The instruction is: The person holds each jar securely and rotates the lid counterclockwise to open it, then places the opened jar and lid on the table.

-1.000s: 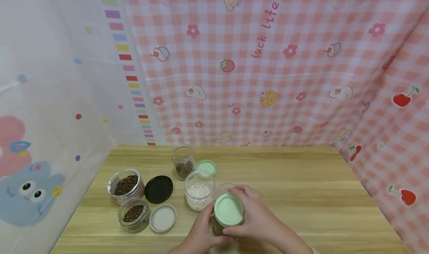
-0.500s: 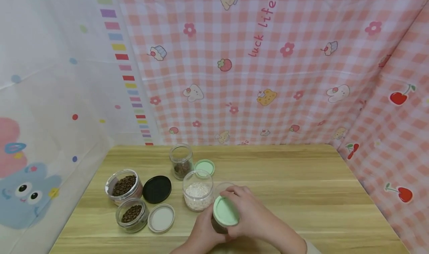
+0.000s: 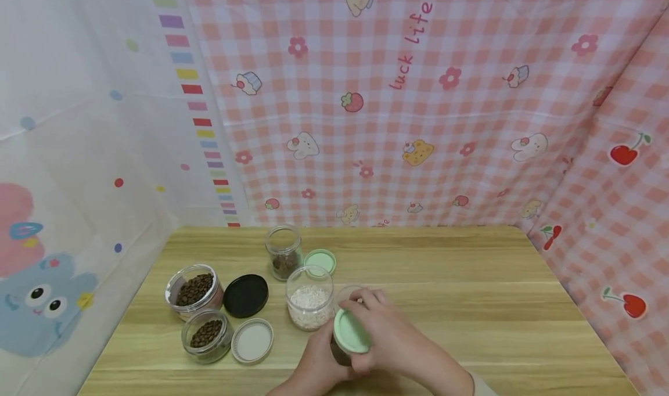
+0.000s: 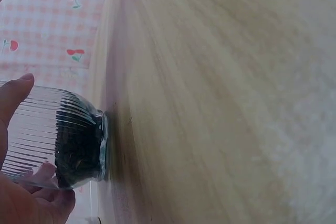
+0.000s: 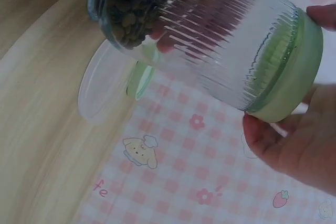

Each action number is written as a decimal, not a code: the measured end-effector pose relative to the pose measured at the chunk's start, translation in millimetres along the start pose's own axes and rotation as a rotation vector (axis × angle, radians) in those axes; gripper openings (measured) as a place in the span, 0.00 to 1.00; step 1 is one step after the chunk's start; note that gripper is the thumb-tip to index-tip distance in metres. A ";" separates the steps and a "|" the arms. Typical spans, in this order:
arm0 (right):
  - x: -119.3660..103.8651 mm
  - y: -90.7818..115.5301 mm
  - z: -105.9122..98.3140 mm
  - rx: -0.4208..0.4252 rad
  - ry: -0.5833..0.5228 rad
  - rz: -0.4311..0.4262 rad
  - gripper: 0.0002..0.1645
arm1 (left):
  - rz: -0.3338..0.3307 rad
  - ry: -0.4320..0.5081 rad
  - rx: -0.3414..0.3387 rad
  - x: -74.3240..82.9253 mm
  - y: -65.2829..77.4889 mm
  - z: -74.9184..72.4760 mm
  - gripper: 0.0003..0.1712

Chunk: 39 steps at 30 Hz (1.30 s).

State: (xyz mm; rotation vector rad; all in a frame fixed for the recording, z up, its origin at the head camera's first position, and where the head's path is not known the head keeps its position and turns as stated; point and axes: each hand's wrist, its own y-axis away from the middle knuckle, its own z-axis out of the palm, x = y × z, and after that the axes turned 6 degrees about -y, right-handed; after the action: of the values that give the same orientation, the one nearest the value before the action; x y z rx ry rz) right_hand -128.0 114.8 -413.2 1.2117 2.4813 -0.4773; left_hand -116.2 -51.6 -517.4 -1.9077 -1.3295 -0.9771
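Note:
In front of me a ribbed glass jar with dark beans at its bottom bears a pale green lid. My left hand is wrapped round the jar's body. Fingers and thumb of my right hand grip the lid's rim from the right, covering part of its top. The left wrist view shows the jar's base at or very near the tabletop; exact contact is hard to tell. Just behind the right hand lies a clear round lid, partly hidden.
A clear jar of white flakes stands close left of my hands. Behind it are a glass jar and a green lid. Farther left are two open jars of brown beans, a black lid and a white lid.
Over the last second my right hand has turned and shifted across the lid, so its fingers cover more of the top. My left hand stays round the jar.

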 end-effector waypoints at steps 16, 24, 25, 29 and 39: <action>-7.3 -2.2 -5.1 0.007 0.046 0.024 0.41 | -0.018 0.083 -0.015 2.7 1.8 -0.6 0.48; -8.5 -2.2 -10.2 -0.034 -0.017 -0.005 0.49 | -0.009 0.053 -0.020 2.2 0.8 -0.6 0.47; -8.8 -1.8 -10.3 -0.021 -0.015 0.012 0.49 | -0.014 0.072 -0.029 2.4 0.6 -0.5 0.46; -9.4 -1.5 -9.1 0.018 0.022 0.063 0.48 | -0.024 0.112 -0.042 2.3 0.5 0.1 0.47; -6.3 -3.5 -11.7 -0.125 0.016 -0.073 0.49 | 0.004 -0.001 0.000 1.1 1.1 1.1 0.49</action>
State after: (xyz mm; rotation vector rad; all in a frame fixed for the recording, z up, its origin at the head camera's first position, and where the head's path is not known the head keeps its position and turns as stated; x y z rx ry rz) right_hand -128.9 113.6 -399.6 1.0840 2.5348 -0.3258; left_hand -114.7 -50.5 -517.1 -1.9106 -1.3250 -0.9746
